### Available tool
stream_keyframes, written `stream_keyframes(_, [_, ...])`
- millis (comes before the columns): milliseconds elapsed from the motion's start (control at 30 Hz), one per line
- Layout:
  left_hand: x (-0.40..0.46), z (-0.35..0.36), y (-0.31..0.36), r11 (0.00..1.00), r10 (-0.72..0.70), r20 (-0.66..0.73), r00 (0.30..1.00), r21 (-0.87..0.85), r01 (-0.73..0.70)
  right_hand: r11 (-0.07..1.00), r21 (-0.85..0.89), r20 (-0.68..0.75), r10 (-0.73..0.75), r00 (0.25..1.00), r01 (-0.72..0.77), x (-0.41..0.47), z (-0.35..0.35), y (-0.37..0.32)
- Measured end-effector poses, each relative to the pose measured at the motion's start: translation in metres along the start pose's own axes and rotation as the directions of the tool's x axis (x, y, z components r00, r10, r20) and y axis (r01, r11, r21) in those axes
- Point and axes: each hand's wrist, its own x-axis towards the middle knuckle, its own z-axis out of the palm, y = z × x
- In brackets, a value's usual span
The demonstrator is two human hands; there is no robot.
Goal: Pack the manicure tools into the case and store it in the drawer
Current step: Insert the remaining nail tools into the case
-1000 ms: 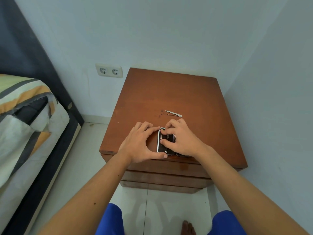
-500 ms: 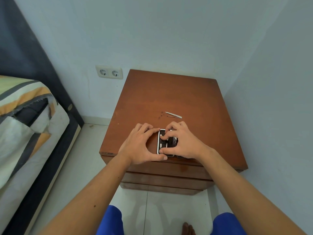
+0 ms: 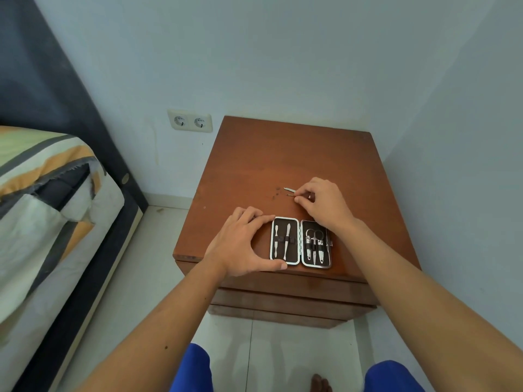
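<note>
Tools are what I track first: two thin loose metal manicure tools [image 3: 289, 190] lie on the brown wooden nightstand top [image 3: 283, 154], just beyond the open dark-lined, silver-rimmed manicure case [image 3: 300, 241], their long axes running roughly left to right and a little slanted. My right hand [image 3: 322, 203] is plainly the nearer one; its thumb and forefinger are pinched at the right end of the nearer tool, though I cannot tell whether it is properly gripped or only touched. My left hand [image 3: 243, 240] is spread, cupping the case's left edge without closing round it (steadying it, I judge). The case lies flat near the front edge, above the closed drawer fronts [image 3: 291, 298], with several tools strapped in. No brand, label or writing is legible anywhere.
</note>
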Motion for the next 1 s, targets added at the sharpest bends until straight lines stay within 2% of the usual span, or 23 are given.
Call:
stream_keyframes(233, [0.0,0.0,-0.001,1.0,0.004,0.008,1.0,-0.003,-0.004,1.0,-0.031,0.011,0.0,1.0,0.001,0.007,0.004,0.001])
stream_keyframes(467, [0.0,0.001,-0.001,1.0,0.009,-0.008,1.0,-0.004,-0.009,0.973,-0.208,0.129,-0.07,0.989,0.096,0.004,0.008,-0.002])
stream_keyframes(533, [0.0,0.001,0.0,1.0,0.005,-0.005,1.0,-0.001,-0.005,0.959,-0.251,0.114,-0.107,0.988,0.133,0.001,0.006,-0.002])
stream_keyframes(567, [0.0,0.0,0.0,1.0,0.004,-0.002,1.0,0.001,-0.004,0.962,-0.236,0.094,-0.121,0.988,0.141,0.0,0.003,-0.002])
stream_keyframes(633, [0.0,0.0,0.0,1.0,0.002,0.005,1.0,0.001,-0.002,0.988,-0.098,0.093,-0.109,0.99,0.118,-0.004,-0.005,-0.005])
stream_keyframes(733, [0.0,-0.001,0.0,1.0,0.004,0.008,1.0,-0.001,-0.004,0.993,0.067,0.235,-0.113,0.965,0.1,-0.009,-0.02,-0.011])
stream_keyframes(867, [0.0,0.0,0.001,1.0,0.004,-0.001,1.0,0.006,-0.004,0.988,0.006,0.487,-0.138,0.862,0.154,-0.015,-0.027,-0.023])
stream_keyframes(933, [0.0,0.0,0.001,1.0,0.004,-0.004,1.0,0.005,-0.004,0.981,-0.034,0.558,-0.141,0.818,0.192,-0.014,-0.024,-0.026])
stream_keyframes(1000, [0.0,0.0,0.001,1.0,0.009,-0.009,1.0,0.002,-0.009,0.977,-0.049,0.576,-0.143,0.805,0.209,-0.011,-0.021,-0.027])
